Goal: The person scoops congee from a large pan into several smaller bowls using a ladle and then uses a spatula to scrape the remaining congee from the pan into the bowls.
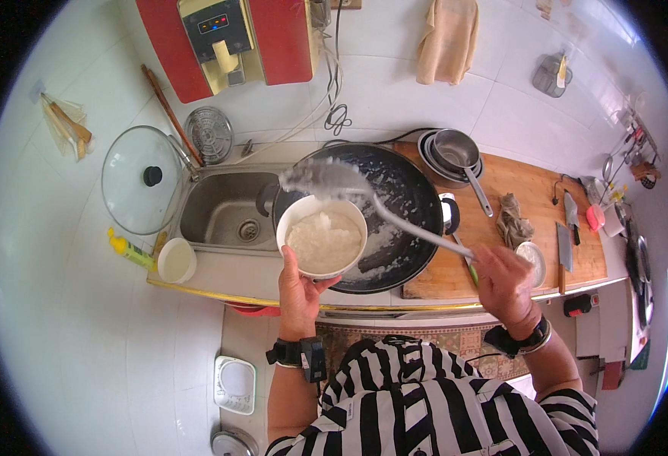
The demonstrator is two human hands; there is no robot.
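My left hand (300, 290) holds a white bowl (281, 231) of white, lumpy food, perhaps rice porridge (325, 242), over the near left part of a large black wok (425, 251). My right hand (504, 279) grips the grey handle of a big ladle or skimmer (334, 178). Its head is blurred and coated with white food, just beyond the bowl's far rim. White residue clings to the wok's inner wall.
Left of the wok are a steel sink (220, 211), a glass lid (140, 199), a second bowl (176, 260) and a yellow-capped bottle (131, 251). Right, a wooden board (442, 279) bears stacked pots (453, 151), a cloth (514, 219), a bowl (532, 262), and a cleaver (565, 245).
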